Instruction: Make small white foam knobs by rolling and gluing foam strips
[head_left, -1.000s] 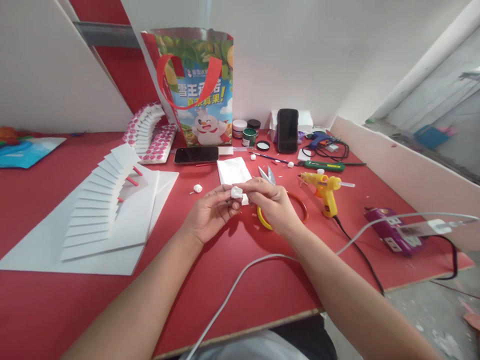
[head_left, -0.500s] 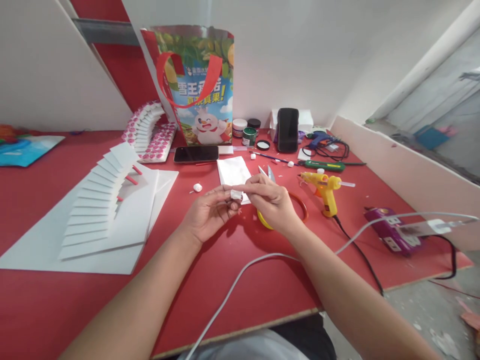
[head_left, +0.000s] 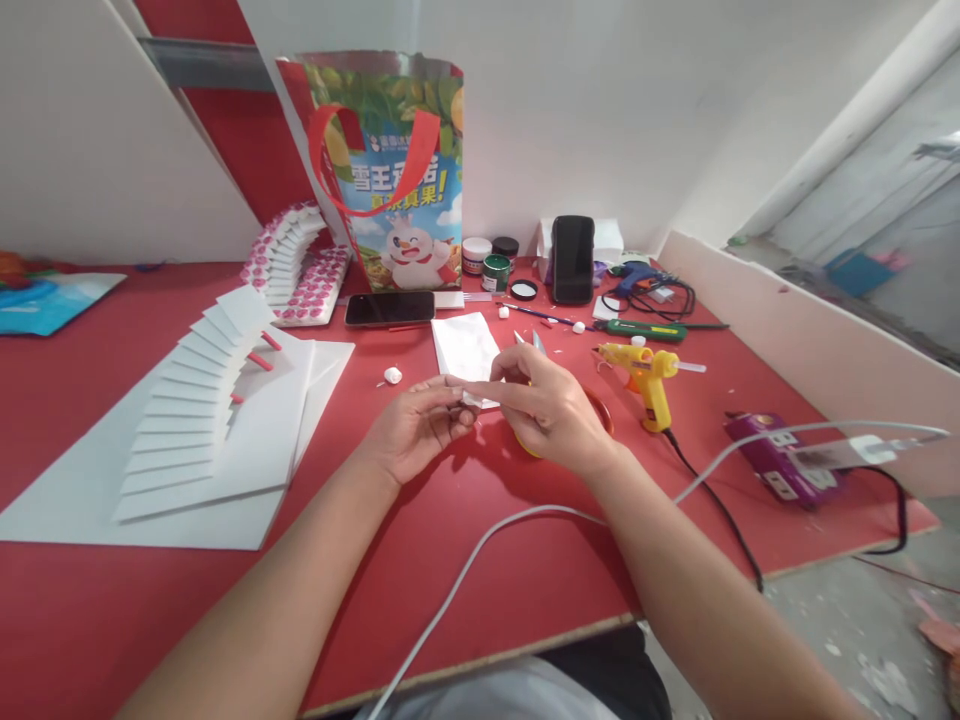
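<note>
A small crumpled white piece (head_left: 472,398), paper-like, is pinched between the thumb and fingertips of my left hand (head_left: 420,425). My right hand (head_left: 551,408) meets it from the other side, its index finger stretched along the top of the piece and the remaining fingers curled in. Most of the piece is covered by fingers. Scissors (head_left: 539,343) lie under my right hand, with blades and part of the orange and yellow handles showing. Just beyond my hands is a stack of white paper sheets (head_left: 463,345). A small white rolled bud (head_left: 392,376) rests to the left.
Stepped white panels (head_left: 176,415) stand on a white board at left. A yellow glue gun (head_left: 646,380) and a purple power strip (head_left: 776,455) sit at right. A white cable (head_left: 480,560) crosses the front. Behind are a printed bag (head_left: 405,180), phones (head_left: 574,260) and paint jars (head_left: 496,272).
My right hand has turned and lifted a little, and its index finger now reaches farther over the white piece, covering more of it. My left hand keeps its pinch.
</note>
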